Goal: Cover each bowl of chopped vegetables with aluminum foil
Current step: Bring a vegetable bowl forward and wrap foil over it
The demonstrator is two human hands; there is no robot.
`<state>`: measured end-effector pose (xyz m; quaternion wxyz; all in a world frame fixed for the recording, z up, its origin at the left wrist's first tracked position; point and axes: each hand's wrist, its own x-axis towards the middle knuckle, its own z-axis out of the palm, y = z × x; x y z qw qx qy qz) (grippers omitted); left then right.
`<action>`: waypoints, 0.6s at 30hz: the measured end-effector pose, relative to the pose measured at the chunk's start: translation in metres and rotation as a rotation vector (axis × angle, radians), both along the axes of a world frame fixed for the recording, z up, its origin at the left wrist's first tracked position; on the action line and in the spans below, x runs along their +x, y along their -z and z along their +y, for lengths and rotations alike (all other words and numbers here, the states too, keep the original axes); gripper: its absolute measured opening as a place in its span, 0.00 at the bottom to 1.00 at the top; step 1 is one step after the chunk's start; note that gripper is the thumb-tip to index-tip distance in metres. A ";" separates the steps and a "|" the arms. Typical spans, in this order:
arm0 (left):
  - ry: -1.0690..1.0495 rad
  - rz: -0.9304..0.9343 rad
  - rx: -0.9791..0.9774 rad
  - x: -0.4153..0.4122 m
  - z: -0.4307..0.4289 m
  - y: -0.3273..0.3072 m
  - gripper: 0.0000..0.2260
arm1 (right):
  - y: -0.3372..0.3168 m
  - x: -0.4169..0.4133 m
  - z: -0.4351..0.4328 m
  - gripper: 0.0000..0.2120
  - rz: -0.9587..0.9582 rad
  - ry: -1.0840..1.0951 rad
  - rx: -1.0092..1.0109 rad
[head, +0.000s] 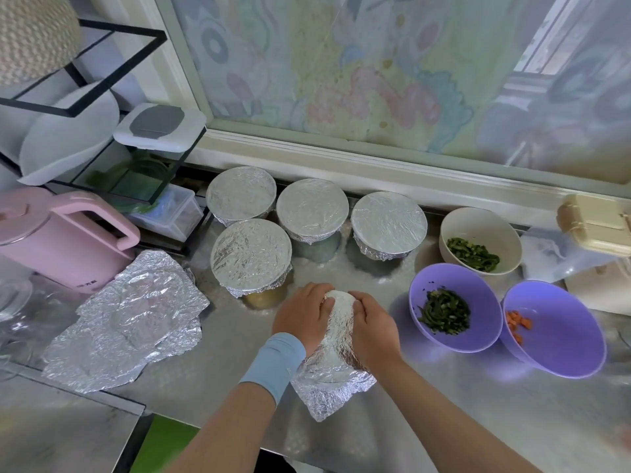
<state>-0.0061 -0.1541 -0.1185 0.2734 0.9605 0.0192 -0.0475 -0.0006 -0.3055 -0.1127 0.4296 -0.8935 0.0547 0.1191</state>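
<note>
A bowl wrapped in a sheet of aluminum foil (336, 339) sits at the counter's front middle. My left hand (302, 317) and my right hand (374, 331) press the foil down around its sides, fingers curled over the rim. Behind it stand several foil-covered bowls, the nearest (251, 256) at the left. To the right are three uncovered bowls: a white bowl (481, 227) with chopped greens, a purple bowl (447, 285) with chopped greens, and a purple bowl (563, 332) with carrot pieces. Loose foil sheets (128, 319) lie at the left.
A pink kettle (65, 233) stands at the far left below a black wire rack (112, 73) holding plates and a lidded container. A beige box (597, 223) sits at the right edge. A window frame (341, 158) borders the steel counter (239, 336) at the back.
</note>
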 end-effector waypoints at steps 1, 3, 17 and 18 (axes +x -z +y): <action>-0.020 0.011 -0.018 -0.002 -0.001 -0.001 0.15 | -0.001 0.002 -0.001 0.12 0.014 -0.020 0.013; -0.067 0.033 -0.067 -0.006 -0.002 -0.004 0.15 | -0.002 0.005 -0.003 0.12 0.045 -0.085 0.021; -0.083 0.018 0.177 -0.038 -0.003 -0.014 0.23 | 0.006 -0.036 0.008 0.19 -0.273 -0.096 -0.350; 0.015 -0.004 0.177 -0.034 -0.003 -0.016 0.25 | 0.006 -0.035 0.006 0.19 -0.264 -0.127 -0.361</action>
